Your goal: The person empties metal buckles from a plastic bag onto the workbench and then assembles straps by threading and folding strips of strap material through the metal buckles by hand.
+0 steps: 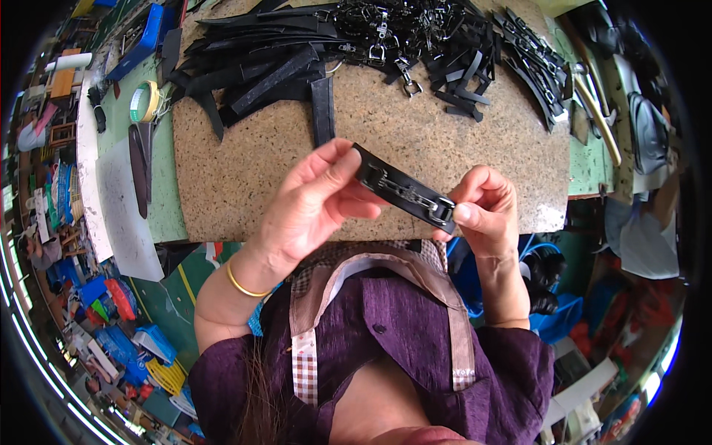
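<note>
Between my two hands, over the near part of the worktop, a black strap point(403, 190) with metal chain hardware along its face is held at a slant. My left hand point(315, 194) pinches its upper left end between thumb and fingers. At the lower right end, by a metal ring or buckle, my right hand point(483, 208) grips it with thumb and curled fingers. Beyond my hands lie a pile of black strips point(259, 74) and a tangled heap of metal chains and clasps point(386, 33). Several finished-looking straps with metal pieces point(530, 63) lie at the far right.
A speckled stone slab point(245, 170) covers the green table point(165, 200). On the left are a tape roll point(144, 101), scissors point(141, 167) and a blue tray point(141, 44). A hammer-like tool point(593, 107) lies on the right. Blue bins point(556, 319) stand below, right of me.
</note>
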Motion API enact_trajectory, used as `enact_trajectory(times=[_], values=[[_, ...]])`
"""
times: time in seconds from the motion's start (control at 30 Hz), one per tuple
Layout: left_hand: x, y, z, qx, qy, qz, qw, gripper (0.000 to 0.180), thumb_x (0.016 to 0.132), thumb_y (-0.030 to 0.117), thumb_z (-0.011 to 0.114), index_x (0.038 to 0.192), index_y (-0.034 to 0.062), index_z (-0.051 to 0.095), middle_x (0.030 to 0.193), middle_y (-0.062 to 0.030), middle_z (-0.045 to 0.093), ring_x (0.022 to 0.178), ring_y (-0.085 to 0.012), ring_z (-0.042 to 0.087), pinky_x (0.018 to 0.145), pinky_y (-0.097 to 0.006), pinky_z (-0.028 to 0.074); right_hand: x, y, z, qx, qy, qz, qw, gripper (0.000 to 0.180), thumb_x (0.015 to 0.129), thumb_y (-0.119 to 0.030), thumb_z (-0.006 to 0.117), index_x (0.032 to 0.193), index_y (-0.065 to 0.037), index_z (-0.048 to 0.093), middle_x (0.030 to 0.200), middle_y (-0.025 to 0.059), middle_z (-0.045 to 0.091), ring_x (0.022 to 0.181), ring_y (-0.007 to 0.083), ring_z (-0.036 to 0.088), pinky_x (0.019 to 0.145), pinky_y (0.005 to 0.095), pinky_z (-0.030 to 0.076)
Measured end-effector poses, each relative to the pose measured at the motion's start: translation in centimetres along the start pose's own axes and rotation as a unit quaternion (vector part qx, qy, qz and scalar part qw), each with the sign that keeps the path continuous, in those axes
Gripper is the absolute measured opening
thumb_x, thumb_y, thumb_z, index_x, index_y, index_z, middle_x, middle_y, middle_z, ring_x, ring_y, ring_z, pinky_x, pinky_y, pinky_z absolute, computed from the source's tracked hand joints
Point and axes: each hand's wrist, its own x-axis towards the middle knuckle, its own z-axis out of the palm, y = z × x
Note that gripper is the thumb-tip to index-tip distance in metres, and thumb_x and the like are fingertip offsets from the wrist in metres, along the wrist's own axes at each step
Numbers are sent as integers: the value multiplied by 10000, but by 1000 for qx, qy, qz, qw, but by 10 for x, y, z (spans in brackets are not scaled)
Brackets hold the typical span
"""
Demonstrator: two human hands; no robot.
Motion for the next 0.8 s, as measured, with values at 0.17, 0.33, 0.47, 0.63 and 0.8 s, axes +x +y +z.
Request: enact_trajectory(times=[0.17,0.33,0.47,0.63,0.8], values=[[13,-11,-8,-82,23,18,996,141,941,146,508,1056,66,525,984,-123,651,859,-256,671,703,-320,592,13,-6,3,-43,81,51,995,314,787,6,680,1076,35,559,852,151,675,769,242,681,672,297,569],[15,0,5,23,41,57,997,98,941,144,511,1021,87,514,953,-107,649,852,-242,669,778,-368,572,15,-9,-1,-104,129,46,985,309,789,-7,688,1073,19,569,895,127,675,779,196,671,696,274,556],[20,-1,1,12,49,42,998,115,937,139,518,1036,81,504,931,-106,646,819,-240,674,742,-353,580,18,-10,-6,-54,92,21,994,230,767,-23,713,946,-2,571,845,117,665,728,175,658,669,266,542],[16,17,17,298,10,185,936,262,884,109,602,1083,25,455,964,-130,645,841,-235,670,759,-297,568,19,-46,5,-230,115,-21,966,166,725,-6,722,826,-35,594,762,60,633,684,134,623,643,250,516],[-17,84,103,543,-230,531,608,976,748,509,688,1452,101,148,1423,-296,256,1266,-416,373,947,-456,447,24,-131,-53,-399,243,-223,856,191,831,-44,650,1018,-1,643,840,55,662,717,110,624,645,217,487]])
